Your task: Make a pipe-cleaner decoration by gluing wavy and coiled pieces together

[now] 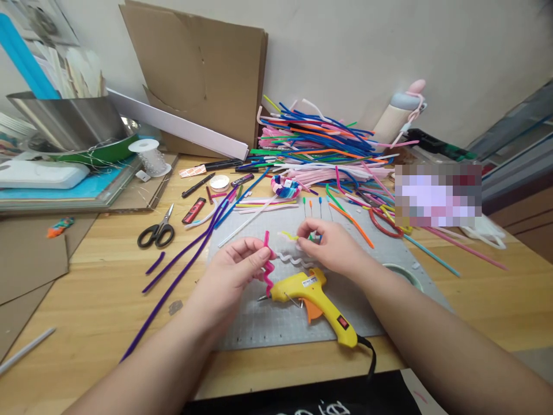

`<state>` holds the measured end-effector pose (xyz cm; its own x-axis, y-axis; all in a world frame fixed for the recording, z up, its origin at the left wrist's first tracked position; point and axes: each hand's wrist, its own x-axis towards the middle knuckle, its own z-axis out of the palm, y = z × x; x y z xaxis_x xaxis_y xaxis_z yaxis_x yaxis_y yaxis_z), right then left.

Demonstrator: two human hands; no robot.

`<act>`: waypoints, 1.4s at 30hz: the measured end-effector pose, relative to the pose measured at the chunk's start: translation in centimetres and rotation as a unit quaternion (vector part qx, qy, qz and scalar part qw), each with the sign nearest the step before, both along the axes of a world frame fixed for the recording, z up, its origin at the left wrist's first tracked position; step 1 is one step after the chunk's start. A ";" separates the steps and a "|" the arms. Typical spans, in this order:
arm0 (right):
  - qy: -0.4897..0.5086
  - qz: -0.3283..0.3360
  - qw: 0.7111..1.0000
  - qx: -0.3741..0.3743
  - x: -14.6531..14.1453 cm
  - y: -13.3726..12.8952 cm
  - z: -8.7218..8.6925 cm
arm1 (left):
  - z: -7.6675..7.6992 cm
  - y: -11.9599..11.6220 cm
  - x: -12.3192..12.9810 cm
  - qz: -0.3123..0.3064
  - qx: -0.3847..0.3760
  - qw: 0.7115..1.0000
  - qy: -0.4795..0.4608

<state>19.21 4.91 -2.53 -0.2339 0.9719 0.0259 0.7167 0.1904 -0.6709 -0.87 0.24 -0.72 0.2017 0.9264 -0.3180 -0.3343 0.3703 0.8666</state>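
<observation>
A wavy pink pipe cleaner [268, 270] is pinched between the thumb and fingers of the left hand [244, 262], over the nozzle of a yellow glue gun [322, 295]. By the right hand's [322, 245] pressed-together fingertips, a short yellow strand [288, 236] is pinched. The glue gun is laid on a grey gridded mat [250, 331], itself spread on a light wooden table [99, 276]. Black-handled scissors [163, 225] are set to the left. Farther back, coloured pipe cleaners [324, 144] are heaped beside cardboard [203, 75] propped against a pale wall [367, 46]; a metal bowl [80, 124] is filled with sticks.
</observation>
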 end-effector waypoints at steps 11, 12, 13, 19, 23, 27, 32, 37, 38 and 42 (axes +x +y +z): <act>0.131 -0.055 0.988 -0.062 -0.3 0.3 -0.3 | -0.1 0.1 0.0 -0.014 -0.023 0.999 -0.043; 0.133 -0.053 0.989 -0.045 -0.4 0.2 -0.1 | -0.1 0.1 0.0 -0.011 -0.023 0.999 -0.040; 0.135 -0.048 0.990 -0.018 -0.5 0.0 0.2 | 0.0 0.1 0.0 -0.008 -0.023 0.999 -0.035; 0.180 0.012 0.973 0.144 -1.5 -3.4 2.4 | 0.2 -0.3 0.3 0.016 0.011 1.000 0.007; 0.226 0.049 0.959 0.164 -2.4 -5.7 3.3 | 0.3 -0.6 0.5 -0.001 0.035 0.999 -0.023; 0.258 0.071 0.948 0.173 -3.0 -6.3 2.6 | 0.2 -1.0 0.7 -0.017 0.045 0.998 -0.036; 0.313 0.046 0.938 0.145 -3.2 -6.6 1.9 | -0.1 -1.2 0.8 -0.051 0.044 0.996 -0.060; 0.337 0.017 0.937 0.096 -3.1 -6.8 2.0 | 0.2 -1.2 0.8 -0.037 0.031 0.997 -0.065; 0.347 0.016 0.934 0.088 -3.1 -6.7 2.0 | 0.3 -1.2 0.8 -0.032 0.029 0.997 -0.061; 0.405 0.000 0.914 0.031 -3.0 -6.2 2.0 | 0.5 -1.2 0.8 -0.029 0.029 0.998 -0.054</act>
<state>16.22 -1.30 -0.57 -0.1138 0.9625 0.2463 -0.0091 0.2469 -0.9690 -0.08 -0.97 -0.26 0.2863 0.9281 -0.2379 -0.4053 0.3423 0.8477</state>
